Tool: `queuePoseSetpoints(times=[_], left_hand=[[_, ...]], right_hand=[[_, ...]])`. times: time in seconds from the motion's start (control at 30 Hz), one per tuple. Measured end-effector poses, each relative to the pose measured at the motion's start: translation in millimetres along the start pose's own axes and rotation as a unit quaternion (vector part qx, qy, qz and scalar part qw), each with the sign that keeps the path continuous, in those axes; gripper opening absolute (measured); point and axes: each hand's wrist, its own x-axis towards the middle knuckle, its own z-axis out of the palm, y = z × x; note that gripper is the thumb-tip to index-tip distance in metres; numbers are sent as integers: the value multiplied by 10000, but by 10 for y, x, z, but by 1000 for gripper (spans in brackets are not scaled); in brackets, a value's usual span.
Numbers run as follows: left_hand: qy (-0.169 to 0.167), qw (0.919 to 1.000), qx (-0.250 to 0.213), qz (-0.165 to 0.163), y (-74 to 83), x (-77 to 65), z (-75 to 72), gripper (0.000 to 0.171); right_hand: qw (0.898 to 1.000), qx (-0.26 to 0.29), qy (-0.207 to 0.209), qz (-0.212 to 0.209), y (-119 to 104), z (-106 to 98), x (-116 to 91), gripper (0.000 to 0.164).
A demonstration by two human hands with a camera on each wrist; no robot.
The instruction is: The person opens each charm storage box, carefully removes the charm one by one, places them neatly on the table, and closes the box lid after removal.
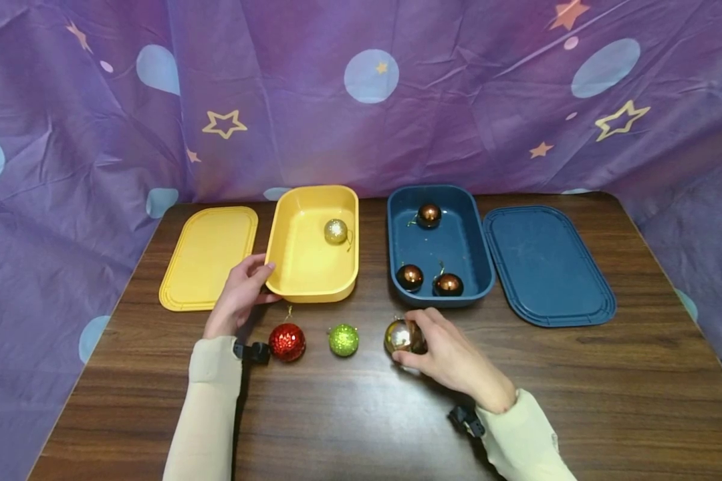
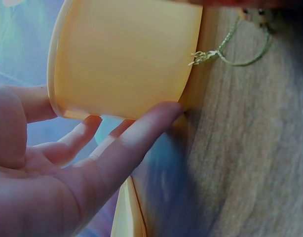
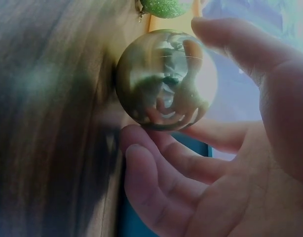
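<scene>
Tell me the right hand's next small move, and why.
The right hand should probably lift the shiny gold ball toward the blue container: its fingers curl about that ball, and the blue container holds shiny brown balls, while the yellow container holds a glittery gold ball.

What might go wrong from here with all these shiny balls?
Perhaps three things. The gold ball is smooth and round, so it might slip out of the right hand. The red ball sits close by the left wrist's black band, so a careless move might knock it rolling. And the left hand is at the yellow bin: a sudden tug might shift the bin and roll the glittery ball inside.
</scene>
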Motion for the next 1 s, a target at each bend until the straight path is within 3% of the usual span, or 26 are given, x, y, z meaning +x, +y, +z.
queuePoseSetpoints(times=[0.37, 0.6, 1.0], left_hand=[[26, 10000, 29, -9, -2, -7, 15, 49], [12, 10000, 10, -28, 10, -13, 13, 49], [42, 10000, 32, -48, 24, -15, 20, 48]], right_hand=[[9997, -162, -135, 131, -7, -165, -60, 69], [9992, -365, -2, -143, -51, -396, -71, 55], [9952, -478, 419, -748, -191, -705, 229, 42]])
